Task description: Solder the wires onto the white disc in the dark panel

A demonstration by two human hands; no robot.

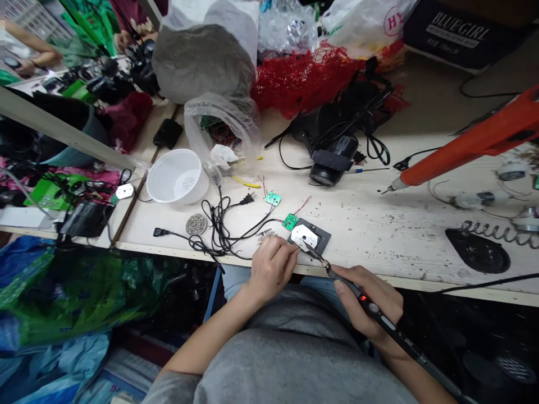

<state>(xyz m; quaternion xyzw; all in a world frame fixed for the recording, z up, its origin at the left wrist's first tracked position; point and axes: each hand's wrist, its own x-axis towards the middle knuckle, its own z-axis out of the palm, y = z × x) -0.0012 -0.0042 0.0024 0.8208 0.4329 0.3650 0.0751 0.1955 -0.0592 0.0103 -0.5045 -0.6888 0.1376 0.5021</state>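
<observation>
My right hand (370, 297) is closed around a soldering iron (379, 315) with a lit red display, its tip slanting to the white octagonal circuit board (304, 238). That board lies on a dark square pad (323, 241) near the bench's front edge. At the board's left edge my left hand (274, 264) is closed, thumb and fingers pinched together; what they hold is hidden. Just behind the white board sits a green circuit board (290, 221) with thin red wires and a black cable. Another green board (273, 198) lies farther back.
Black power cords (221, 224) tangle left of the boards, beside a ball of metal wool (196, 224) and a white plastic tub (177, 177). An orange electric screwdriver (467, 140) hangs at right. Behind are a plastic bag (223, 129) and black device (332, 160). Other people's hands show at far left.
</observation>
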